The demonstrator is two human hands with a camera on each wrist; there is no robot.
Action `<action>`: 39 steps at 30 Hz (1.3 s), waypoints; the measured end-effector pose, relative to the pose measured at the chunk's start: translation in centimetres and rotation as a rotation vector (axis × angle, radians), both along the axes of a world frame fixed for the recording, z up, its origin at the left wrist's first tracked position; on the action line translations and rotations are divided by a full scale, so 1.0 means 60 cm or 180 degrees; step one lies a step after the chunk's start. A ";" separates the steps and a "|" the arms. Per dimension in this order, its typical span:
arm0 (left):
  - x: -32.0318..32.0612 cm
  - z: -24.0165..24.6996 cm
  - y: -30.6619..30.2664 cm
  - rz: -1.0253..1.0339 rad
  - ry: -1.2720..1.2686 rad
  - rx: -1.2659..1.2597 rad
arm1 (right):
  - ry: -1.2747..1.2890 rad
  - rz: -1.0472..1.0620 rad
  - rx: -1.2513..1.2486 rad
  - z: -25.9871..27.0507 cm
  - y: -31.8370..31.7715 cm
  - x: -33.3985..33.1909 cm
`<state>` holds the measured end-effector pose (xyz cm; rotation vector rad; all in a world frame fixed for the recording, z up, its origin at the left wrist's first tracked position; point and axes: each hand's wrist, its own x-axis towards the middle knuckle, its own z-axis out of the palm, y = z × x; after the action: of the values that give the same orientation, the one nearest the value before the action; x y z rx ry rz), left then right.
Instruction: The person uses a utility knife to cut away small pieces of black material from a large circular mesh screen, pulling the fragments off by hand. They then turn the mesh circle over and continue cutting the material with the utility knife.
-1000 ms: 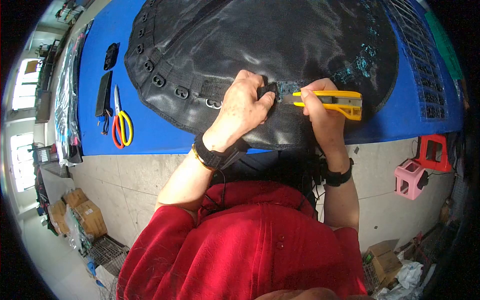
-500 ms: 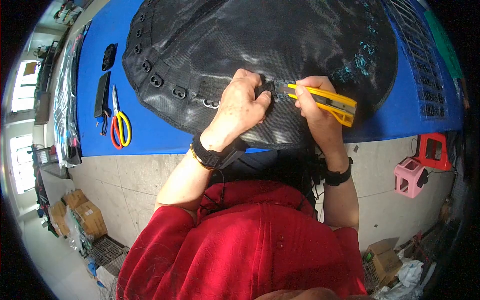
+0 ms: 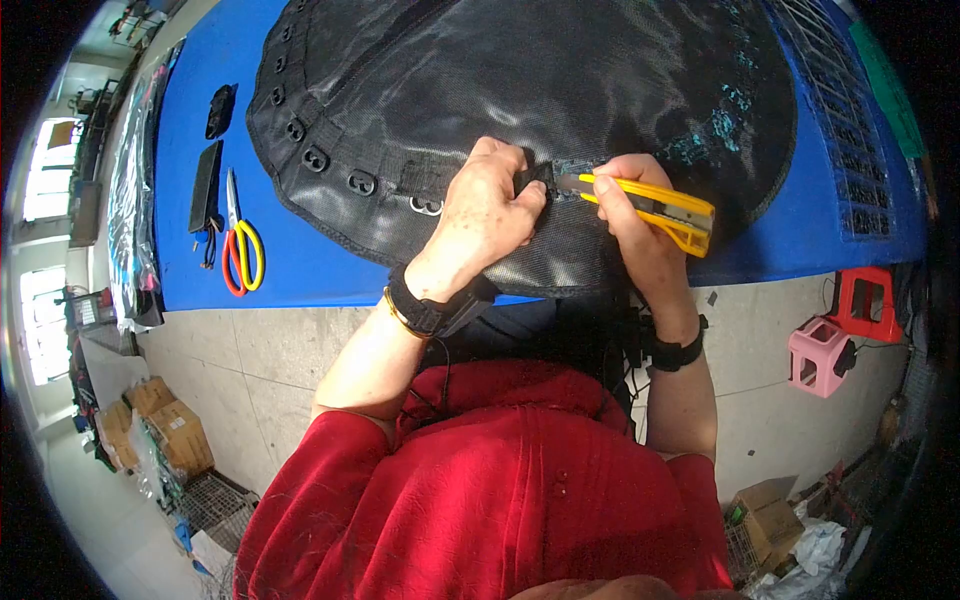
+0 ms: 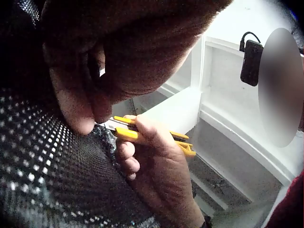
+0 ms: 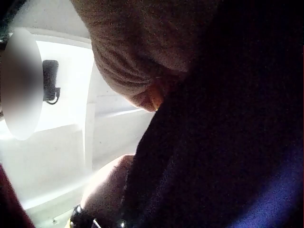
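Note:
A large round sheet of black mesh (image 3: 580, 90) lies on the blue table, with black plastic double-ring fittings (image 3: 361, 182) along its near left edge. My left hand (image 3: 483, 210) presses on its near part, thumb and fingers pinching a dark piece of webbing. In my right hand (image 3: 640, 225) is a yellow utility knife (image 3: 672, 210), its blade pointing left at a frayed, bluish patch (image 3: 570, 168) beside the left thumb. The left wrist view has the blade tip right at the left fingertips (image 4: 83, 124). Dark cloth hides most of the right wrist view.
Scissors (image 3: 240, 250) with red and yellow handles lie left on the blue table (image 3: 300, 270), near a dark flat case (image 3: 206, 188) and a small black item (image 3: 220, 112). Teal thread scraps (image 3: 724, 128) dot the mesh at right. A pink stool (image 3: 818, 358) stands on the floor.
The right hand has brought the knife slightly left and tilted its handle end downward; over the last half second the blade draws back a little right. The left hand stays nearly in place.

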<state>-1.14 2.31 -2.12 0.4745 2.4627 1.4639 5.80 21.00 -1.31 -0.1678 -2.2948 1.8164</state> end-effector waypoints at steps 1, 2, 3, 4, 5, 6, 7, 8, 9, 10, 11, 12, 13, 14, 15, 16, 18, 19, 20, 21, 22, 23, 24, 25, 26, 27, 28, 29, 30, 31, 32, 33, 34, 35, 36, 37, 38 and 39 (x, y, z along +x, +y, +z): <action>0.000 0.000 0.000 0.0003 -0.0001 0.0018 | 0.0004 0.0013 -0.0009 -0.001 0.000 0.000; 0.001 0.001 0.000 0.0008 -0.0011 0.0016 | 0.0007 0.0026 -0.0018 -0.001 0.001 0.001; 0.001 0.002 0.000 0.0013 -0.0021 0.0015 | 0.0023 0.0034 -0.0020 -0.003 0.001 0.001; 0.001 0.003 0.001 0.0018 -0.0031 0.0015 | 0.0039 0.0040 -0.0022 -0.004 0.002 0.001; 0.001 0.003 0.001 0.0018 -0.0037 0.0009 | 0.0055 0.0046 -0.0023 -0.005 0.003 0.002; 0.001 0.002 0.000 0.0018 -0.0043 0.0003 | 0.0086 0.0040 -0.0020 -0.005 0.002 0.002; 0.001 0.002 0.000 0.0019 -0.0049 -0.0002 | 0.0116 0.0034 -0.0017 -0.005 0.001 0.002; 0.001 0.003 0.000 0.0021 -0.0070 0.0011 | 0.0146 0.0028 -0.0014 -0.005 0.001 0.002; 0.001 0.006 0.000 0.0023 -0.0091 0.0023 | 0.0168 0.0028 0.0022 -0.006 0.001 0.002; 0.001 0.007 0.000 0.0025 -0.0112 0.0035 | 0.0191 0.0029 0.0058 -0.006 0.002 0.001; 0.001 0.005 0.001 0.0019 -0.0076 0.0039 | 0.0213 0.0030 0.0092 -0.007 0.003 0.001; 0.001 0.002 0.000 0.0012 -0.0039 0.0047 | 0.0248 0.0048 0.0118 -0.006 0.003 0.001; 0.000 0.000 0.000 0.0004 -0.0002 0.0055 | 0.0283 0.0065 0.0144 -0.005 0.003 0.003; 0.000 -0.002 0.000 0.0008 0.0020 0.0033 | 0.0319 0.0083 0.0171 -0.004 0.003 0.005; 0.000 -0.004 0.000 0.0013 0.0043 0.0010 | 0.0271 0.0071 0.0135 -0.003 0.003 0.006; -0.001 -0.004 0.000 0.0018 0.0065 -0.0011 | 0.0223 0.0060 0.0099 -0.002 0.001 0.006; 0.001 0.009 0.002 0.0066 -0.0154 -0.0016 | 0.0172 0.0048 0.0034 -0.002 0.001 0.006; 0.002 0.016 0.003 0.0090 -0.0263 -0.0019 | 0.0170 0.0046 0.0005 -0.003 0.001 0.006; 0.002 0.020 0.004 0.0106 -0.0278 0.0003 | 0.0168 0.0045 -0.0025 -0.004 0.001 0.005; 0.003 0.022 0.004 0.0123 -0.0294 0.0024 | 0.0200 0.0045 -0.0017 -0.006 0.002 0.006; 0.003 0.023 0.004 0.0141 -0.0309 0.0045 | 0.0232 0.0046 -0.0010 -0.008 0.004 0.006; 0.002 0.020 0.003 0.0129 -0.0274 0.0056 | 0.0263 0.0047 -0.0004 -0.010 0.005 0.006; 0.002 0.015 0.003 0.0117 -0.0239 0.0068 | 0.0266 -0.0005 0.0014 -0.010 0.004 0.006; 0.002 0.012 0.003 0.0105 -0.0205 0.0079 | 0.0268 -0.0058 0.0032 -0.009 0.005 0.005; 0.002 0.011 0.003 0.0100 -0.0174 0.0077 | 0.0271 -0.0111 0.0052 -0.008 0.004 0.004; 0.002 0.010 0.003 0.0093 -0.0144 0.0076 | 0.0165 -0.0146 -0.0019 -0.006 0.003 0.004; 0.002 0.009 0.003 0.0083 -0.0114 0.0076 | 0.0060 -0.0184 -0.0087 -0.004 0.001 0.003; 0.001 0.008 0.003 0.0073 -0.0126 0.0079 | -0.0046 -0.0221 -0.0156 -0.002 0.000 0.003; 0.001 0.006 0.003 0.0065 -0.0137 0.0082 | 0.0005 -0.0188 -0.0085 -0.003 0.000 0.002; 0.000 0.005 0.003 0.0058 -0.0147 0.0084 | 0.0058 -0.0154 -0.0015 -0.005 0.000 0.002; 0.000 0.006 0.003 0.0050 -0.0146 0.0077 | 0.0110 -0.0118 0.0053 -0.006 0.001 0.001; 0.000 0.006 0.003 0.0041 -0.0146 0.0071 | 0.0128 -0.0097 0.0061 -0.007 0.001 0.001; 0.000 0.007 0.003 0.0034 -0.0145 0.0066 | 0.0147 -0.0075 0.0069 -0.008 0.002 0.001; 0.000 0.006 0.002 0.0030 -0.0129 0.0071 | 0.0166 -0.0053 0.0077 -0.008 0.002 0.000; -0.001 0.004 0.002 0.0025 -0.0114 0.0076 | 0.0154 -0.0026 0.0077 -0.008 0.002 0.000; -0.001 0.002 0.002 0.0020 -0.0099 0.0082 | 0.0142 0.0001 0.0077 -0.006 0.001 -0.001; -0.002 -0.001 0.001 0.0023 -0.0061 0.0078 | 0.0130 0.0028 0.0078 -0.005 0.001 -0.002; -0.002 -0.005 0.001 0.0026 -0.0023 0.0075 | 0.0150 0.0049 0.0136 -0.006 0.001 -0.001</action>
<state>-1.27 2.38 -2.43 0.4635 2.4473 1.4965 5.71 21.09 -1.65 -0.0999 -2.3065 1.7578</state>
